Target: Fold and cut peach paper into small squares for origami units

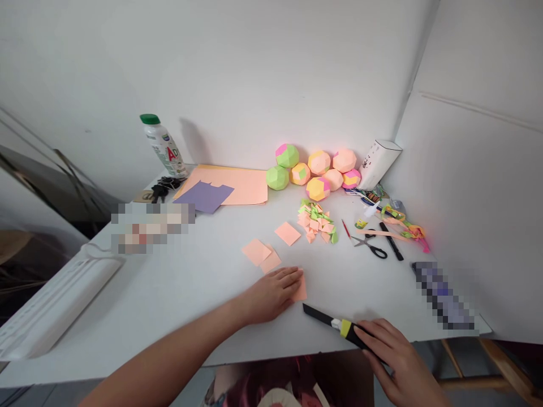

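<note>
My left hand (274, 293) lies with its fingers together, flat over a small peach paper square (301, 289), partly covering it. At the table's front edge, my right hand (388, 350) is closed on the handle of a utility knife (348, 332), black with a yellow band. The knife's dark blade points left, just below the paper under my left hand. Three more peach paper pieces lie beyond my left hand: two overlapping (257, 252) and a single square (288, 233). Behind them is a pile of small folded peach and green pieces (314, 223).
Several colourful paper balls (318, 188) stand along the wall. Scissors (371, 246), a black pen (391, 242) and a red pencil (347, 228) lie to the right. Peach sheets (250, 186) and a purple sheet (206, 196) are back left, near a bottle (163, 147).
</note>
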Available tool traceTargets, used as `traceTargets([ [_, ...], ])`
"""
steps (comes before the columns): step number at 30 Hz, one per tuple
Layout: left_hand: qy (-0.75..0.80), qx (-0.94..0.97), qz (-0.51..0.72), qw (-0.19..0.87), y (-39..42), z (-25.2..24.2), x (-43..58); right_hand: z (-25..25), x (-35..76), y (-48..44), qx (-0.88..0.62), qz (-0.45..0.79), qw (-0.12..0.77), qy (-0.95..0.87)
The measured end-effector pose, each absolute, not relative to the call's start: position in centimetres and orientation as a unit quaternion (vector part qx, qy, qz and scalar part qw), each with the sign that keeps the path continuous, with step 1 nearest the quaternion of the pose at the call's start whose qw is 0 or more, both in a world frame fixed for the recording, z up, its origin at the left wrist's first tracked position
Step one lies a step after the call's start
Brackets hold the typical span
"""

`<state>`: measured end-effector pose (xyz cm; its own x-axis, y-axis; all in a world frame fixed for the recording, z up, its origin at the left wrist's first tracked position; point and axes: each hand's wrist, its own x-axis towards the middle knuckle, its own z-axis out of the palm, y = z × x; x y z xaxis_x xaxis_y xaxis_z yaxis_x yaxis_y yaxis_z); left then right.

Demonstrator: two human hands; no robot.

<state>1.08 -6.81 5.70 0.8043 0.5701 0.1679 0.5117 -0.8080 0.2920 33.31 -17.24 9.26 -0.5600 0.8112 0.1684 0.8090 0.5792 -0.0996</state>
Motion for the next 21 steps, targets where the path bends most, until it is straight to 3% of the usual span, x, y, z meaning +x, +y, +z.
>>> traceTargets([
  [10,0.281,0.940,0.140,0.130,-6.61,5.71,0.95,9.13,32.68,-16.84,-0.462,0.007,0.124,-0.878],
  [21,0.298,0.911,0.186,0.215,-6.36,6.49,0.89,8.93,32.47,-16.86,-0.460,0.009,0.142,-0.876],
])
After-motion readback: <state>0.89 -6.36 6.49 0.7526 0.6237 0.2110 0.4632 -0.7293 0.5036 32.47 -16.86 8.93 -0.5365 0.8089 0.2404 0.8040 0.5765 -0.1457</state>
